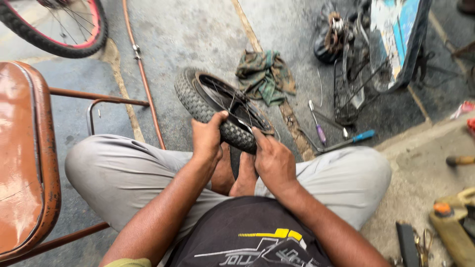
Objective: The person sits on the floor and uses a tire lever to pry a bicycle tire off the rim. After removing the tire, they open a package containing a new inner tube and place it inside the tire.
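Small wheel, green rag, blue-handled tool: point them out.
small wheel [198, 96], head view, on the knobby tyre's upper left tread.
green rag [264, 75], head view, on the middle of the crumpled cloth.
blue-handled tool [363, 135], head view, on the blue handle.

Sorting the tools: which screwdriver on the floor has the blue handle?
The blue-handled screwdriver, lying nearest the person's right knee; the other screwdriver, just left of it, has a purple handle.
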